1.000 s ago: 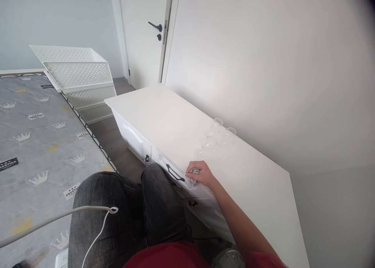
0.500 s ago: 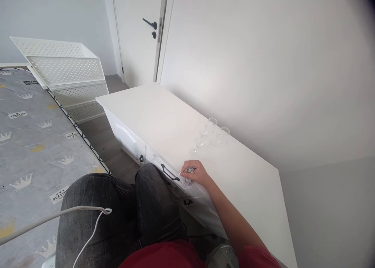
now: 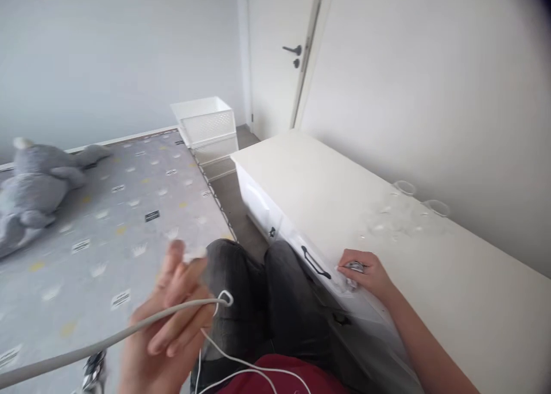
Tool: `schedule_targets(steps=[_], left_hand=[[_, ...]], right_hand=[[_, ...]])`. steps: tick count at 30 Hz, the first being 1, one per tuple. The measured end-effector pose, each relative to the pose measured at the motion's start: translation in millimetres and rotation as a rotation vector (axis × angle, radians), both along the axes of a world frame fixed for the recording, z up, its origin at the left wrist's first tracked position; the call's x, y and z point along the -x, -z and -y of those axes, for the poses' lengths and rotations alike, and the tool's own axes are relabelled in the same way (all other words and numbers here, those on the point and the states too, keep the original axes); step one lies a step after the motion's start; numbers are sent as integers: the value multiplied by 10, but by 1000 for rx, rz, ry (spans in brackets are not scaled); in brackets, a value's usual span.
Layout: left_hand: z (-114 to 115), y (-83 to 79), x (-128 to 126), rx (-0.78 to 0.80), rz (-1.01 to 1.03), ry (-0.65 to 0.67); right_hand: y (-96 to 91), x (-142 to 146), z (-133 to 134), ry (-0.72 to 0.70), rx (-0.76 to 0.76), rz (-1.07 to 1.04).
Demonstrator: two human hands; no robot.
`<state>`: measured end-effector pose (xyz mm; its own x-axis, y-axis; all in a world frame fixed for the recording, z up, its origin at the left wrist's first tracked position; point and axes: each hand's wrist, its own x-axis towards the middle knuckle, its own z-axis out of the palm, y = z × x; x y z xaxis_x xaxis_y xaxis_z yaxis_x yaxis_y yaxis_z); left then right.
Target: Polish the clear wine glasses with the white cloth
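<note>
My left hand (image 3: 172, 308) is raised over the mattress, smeared by motion, its fingers curled. A small white thing (image 3: 194, 255) shows at its thumb and fingertips; its kind is too blurred to tell. My right hand (image 3: 365, 270) rests at the front edge of the white dresser (image 3: 301, 164), closed on a crumpled silvery-white thing (image 3: 355, 266) above the drawer front. Beyond it, on the dresser top, lie several clear glass-like pieces, among them a clear round rim (image 3: 404, 187) and another clear rim (image 3: 436, 208) near the wall.
A pale cable (image 3: 107, 340) crosses in front of my left hand. The grey mattress (image 3: 107, 210) lies to the left, with a grey plush toy (image 3: 34, 181) on it. White perforated baskets (image 3: 210, 124) stand by the door (image 3: 275, 89). The dresser has black drawer handles (image 3: 315, 263).
My left hand has come into view over the mattress. The view has swung left, showing the plush toy. My right hand stays at the dresser edge with the crumpled thing.
</note>
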<state>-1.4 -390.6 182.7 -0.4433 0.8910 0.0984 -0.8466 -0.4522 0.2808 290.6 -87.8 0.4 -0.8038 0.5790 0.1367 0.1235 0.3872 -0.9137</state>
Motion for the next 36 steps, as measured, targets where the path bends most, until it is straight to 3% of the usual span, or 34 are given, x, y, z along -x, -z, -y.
schedule_targets(steps=[6,16,30,36], left_hand=[[6,4,-35,-35,-117,40],[67,-17,-32,-91,-130,33],[82,-8,-29,-113,-118,53],[107,10,-93,-56,-135,16]], right_hand=[[45,-48,-15,-9,20,26],[-35,-7,21,6,2,43],[2,-43,22,-19,60,65],[0,-55,15,-13,59,69]])
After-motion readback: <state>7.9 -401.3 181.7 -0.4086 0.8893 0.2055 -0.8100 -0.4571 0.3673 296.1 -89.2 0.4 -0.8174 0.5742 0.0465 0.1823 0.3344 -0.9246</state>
